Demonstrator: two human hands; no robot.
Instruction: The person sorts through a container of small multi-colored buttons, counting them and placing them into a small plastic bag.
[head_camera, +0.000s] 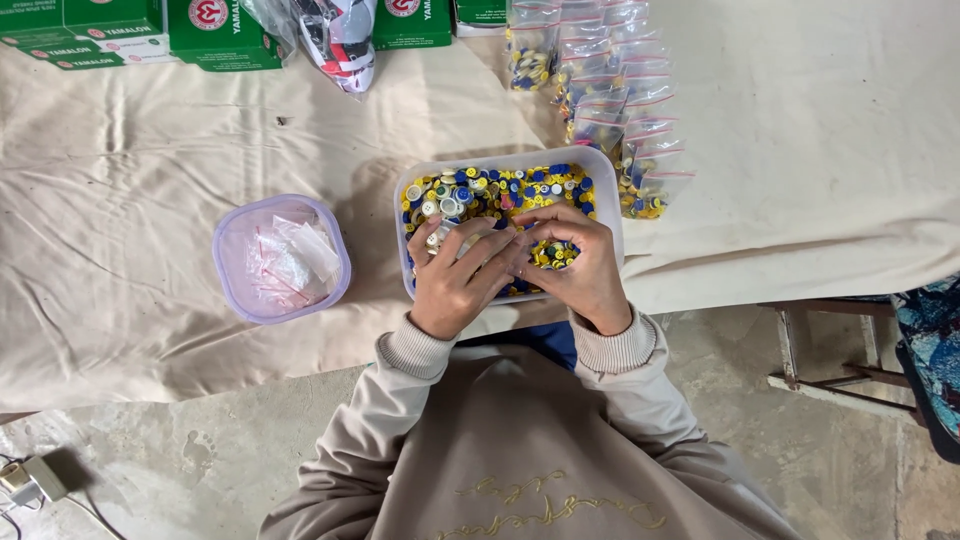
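Left hand: the left hand (455, 275) lies at the centre of the frame inside the clear rectangular plastic tub (606, 170), fingers bent down into the small blue, yellow and white round plastic caps (500, 190); whether its grip pinches a cap cannot be told.
Right hand: the right hand (580, 262) sits just beside the left, touching it at the fingertips, its fingers curled onto the caps; its grip is likewise too hidden to judge.
Caps: they fill the tub, heaped, most showing in its upper half above the hands.
Tub: it rests on the cream cloth-covered tabletop (150, 240), near the edge closest to the person.
Left of centre: a square lilac-tinted plastic container (228, 235) holds empty clear zip bags with red strips (285, 262), apart from the tub.
Upper right of centre: a row of small clear zip bags filled with caps (620, 110) lies overlapped, running down to touch the tub's right corner.
Upper left: green and white cardboard boxes (215, 35) lie along the top edge.
Sleeves: beige ribbed cuffs (415, 350) cover both wrists.
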